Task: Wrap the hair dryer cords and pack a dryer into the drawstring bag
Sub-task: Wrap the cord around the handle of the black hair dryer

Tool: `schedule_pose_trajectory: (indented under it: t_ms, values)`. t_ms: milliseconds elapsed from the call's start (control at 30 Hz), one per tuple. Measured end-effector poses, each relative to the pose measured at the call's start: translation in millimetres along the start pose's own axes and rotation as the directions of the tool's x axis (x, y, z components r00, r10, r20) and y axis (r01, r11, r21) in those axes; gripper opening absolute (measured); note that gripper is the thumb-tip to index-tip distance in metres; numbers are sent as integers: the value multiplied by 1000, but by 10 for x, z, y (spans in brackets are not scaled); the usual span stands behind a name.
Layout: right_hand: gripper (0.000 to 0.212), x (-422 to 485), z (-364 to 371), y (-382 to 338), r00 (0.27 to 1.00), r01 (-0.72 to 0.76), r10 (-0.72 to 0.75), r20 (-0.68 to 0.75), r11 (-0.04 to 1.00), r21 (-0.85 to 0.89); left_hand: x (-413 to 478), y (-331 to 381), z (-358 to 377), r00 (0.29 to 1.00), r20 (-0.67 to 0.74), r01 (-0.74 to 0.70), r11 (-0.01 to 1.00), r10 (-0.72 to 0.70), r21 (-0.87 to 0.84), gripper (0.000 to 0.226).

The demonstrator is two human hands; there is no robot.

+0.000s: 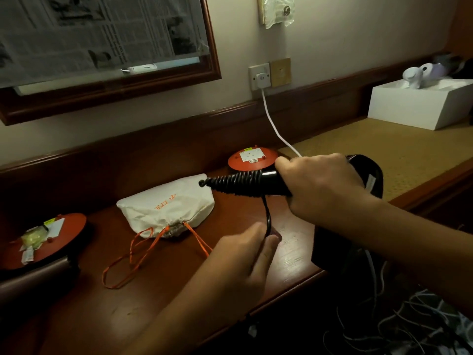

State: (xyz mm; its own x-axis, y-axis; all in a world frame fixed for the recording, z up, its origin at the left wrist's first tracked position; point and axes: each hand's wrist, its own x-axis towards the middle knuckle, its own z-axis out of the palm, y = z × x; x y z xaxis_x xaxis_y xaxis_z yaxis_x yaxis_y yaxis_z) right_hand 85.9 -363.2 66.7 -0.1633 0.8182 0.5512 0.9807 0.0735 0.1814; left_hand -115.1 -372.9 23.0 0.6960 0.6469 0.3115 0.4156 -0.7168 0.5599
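My right hand [320, 185] grips the handle of a black hair dryer [368, 175], held level above the desk. Its black cord [238, 181] is coiled tightly round the handle, which points left. A loose end of the cord hangs down, and my left hand [245, 254] pinches it just above the desk. A cream drawstring bag [169, 203] with orange lettering lies on the wooden desk [158, 285] left of both hands. The bag bulges, its mouth is drawn closed, and its orange strings [133, 257] trail toward me.
Two round orange trays stand on the desk, one at the left [64, 239] with sachets, one at the back [252, 156] behind the dryer. A white cable [273, 124] runs down from a wall socket [259, 76]. A white box [419, 101] sits at the right; tangled cables [409, 324] lie below the desk edge.
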Motion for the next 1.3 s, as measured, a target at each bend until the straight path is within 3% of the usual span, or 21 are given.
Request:
schedule_pose_trajectory:
  t_ms: [100, 233, 300, 367, 433, 500, 567, 600, 633, 700, 800, 867, 933, 1033, 1100, 1200, 1300]
  values:
    - [21, -68, 44, -158, 986, 126, -127, 110, 992, 19, 117, 76, -349, 986, -58, -135, 958, 154, 252, 29]
    - [18, -230, -19, -195, 935, 329, -331, 127, 944, 37, 312, -40, -792, 969, -76, -204, 939, 234, 278, 12]
    - [16, -248, -121, -121, 903, 426, -425, 63, 905, 0, 367, -162, -804, 984, -34, -170, 981, 174, 96, 12]
    - [16, -245, -243, -52, 886, 464, -464, -3, 885, -31, 400, -283, -708, 994, 4, -107, 953, 113, -282, 16]
    - [18, -241, -327, -7, 892, 450, -450, -47, 893, -9, 400, -380, -526, 998, -4, -55, 824, 64, -564, 21]
    - [19, -245, -360, 15, 913, 405, -401, -76, 914, 42, 356, -424, -320, 999, 28, 10, 673, 17, -739, 18]
    - [20, -248, -355, 28, 935, 348, -341, -95, 935, 74, 251, -416, -90, 996, 84, 94, 515, -42, -852, 13]
    - [21, -249, -337, 30, 945, 318, -309, -102, 944, 84, 184, -386, 18, 988, 124, 154, 487, -93, -860, 17]
    - [22, -238, -312, 34, 957, 279, -268, -111, 955, 99, 112, -319, 100, 977, 164, 213, 519, -139, -828, 24]
    - [25, -176, -261, 42, 981, 168, -155, -117, 979, 118, -17, -154, 206, 966, 189, 257, 727, -176, -637, 33]
    - [22, -85, -155, -5, 998, 51, -49, -44, 998, 30, -112, 80, 172, 997, 21, 79, 963, -76, -258, 20]
    - [21, -84, -90, -74, 995, 77, -77, 56, 997, 2, -76, 176, -30, 989, -132, -56, 997, 62, 50, 20]
    - [19, -127, -67, -127, 979, 158, -155, 133, 987, -16, 8, 218, -300, 969, -218, -73, 974, 121, 217, 14]
    - [16, -197, -139, -103, 935, 323, -315, 166, 946, -23, 125, 193, -640, 973, -210, -65, 983, 100, 170, 10]
    - [15, -237, -206, -73, 895, 429, -421, 150, 903, -23, 203, 140, -751, 992, -105, -68, 996, 74, 59, 14]
    - [13, -269, -330, -62, 824, 565, -560, 85, 824, -39, 335, -53, -791, 993, 104, -32, 966, 61, -258, 15]
    - [15, -242, -439, -39, 808, 589, -589, 6, 808, -15, 411, -308, -677, 986, 140, 5, 821, 91, -571, 26]
